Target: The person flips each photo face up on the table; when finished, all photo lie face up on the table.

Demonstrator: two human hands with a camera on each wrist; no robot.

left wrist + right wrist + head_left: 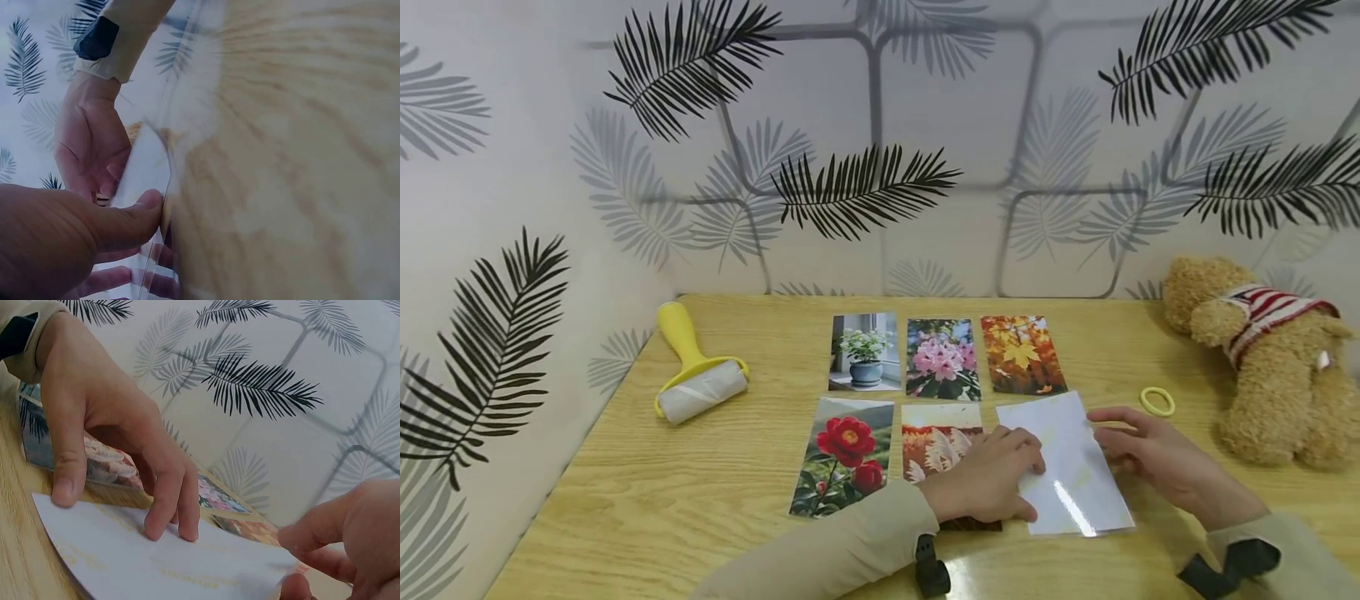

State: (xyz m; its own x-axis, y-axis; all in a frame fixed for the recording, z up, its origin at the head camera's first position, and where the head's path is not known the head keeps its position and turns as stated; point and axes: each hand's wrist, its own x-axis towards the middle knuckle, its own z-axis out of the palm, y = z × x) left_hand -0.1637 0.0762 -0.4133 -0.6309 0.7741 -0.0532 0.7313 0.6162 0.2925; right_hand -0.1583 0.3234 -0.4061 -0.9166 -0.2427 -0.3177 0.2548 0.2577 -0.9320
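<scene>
A photo card lies with its plain white back (1078, 492) up, at the right end of the near row. My left hand (988, 475) rests on it, arched fingertips on the white face and the thumb (64, 490) by its near left edge. At its far right edge is my right hand (1157, 458), with fingertips right at the edge and loosely bent. Under my left forearm, a pampas grass picture (940, 433) is partly hidden. To its left lies a red flower picture (847, 442).
Behind are pictures of a potted plant (865, 354), pink flowers (943, 358) and autumn leaves (1022, 354). A yellow-handled roller (703, 392) lies left on the wooden table (625, 500). On the right are a yellow ring (1157, 402) and a teddy bear (1266, 400).
</scene>
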